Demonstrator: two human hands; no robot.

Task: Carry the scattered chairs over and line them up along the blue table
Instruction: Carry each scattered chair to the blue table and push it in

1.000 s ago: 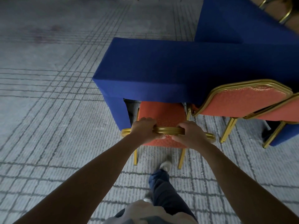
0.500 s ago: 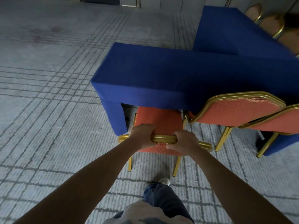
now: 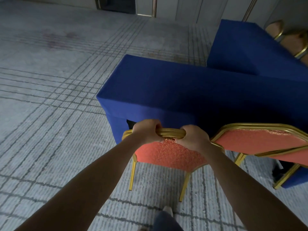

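You clamped both hands on the ribbed gold top rail (image 3: 170,132) of a coral-upholstered banquet chair with a gold metal frame (image 3: 168,155). The left hand (image 3: 145,130) and right hand (image 3: 194,139) sat close together, fingers curled over the rail, with a short stretch of bare metal between them.

The chair stood directly beneath your hands, its backrest against or just short of the near edge of the long blue-draped counter (image 3: 183,90), at the counter's end corner. Its seat was hidden, so whether it was tucked under the cloth could not be told. Both arms reached forward and down, nearly straight. Two rear legs ran down below your hands toward the grey lined carpet (image 3: 58,114).

Just to the right of your right hand stood a second coral chair (image 3: 260,140), already along the counter, with a third chair's back (image 3: 300,155) overlapping it.

The frame looked stiff and, by judgement, light enough for one person. The top rail was the natural hold, though its smooth gilt finish might slip under a one-sided pull. The padded back would likely give under pressure and offer no grip. Spacing the hands wider would probably steady the chair against twisting.
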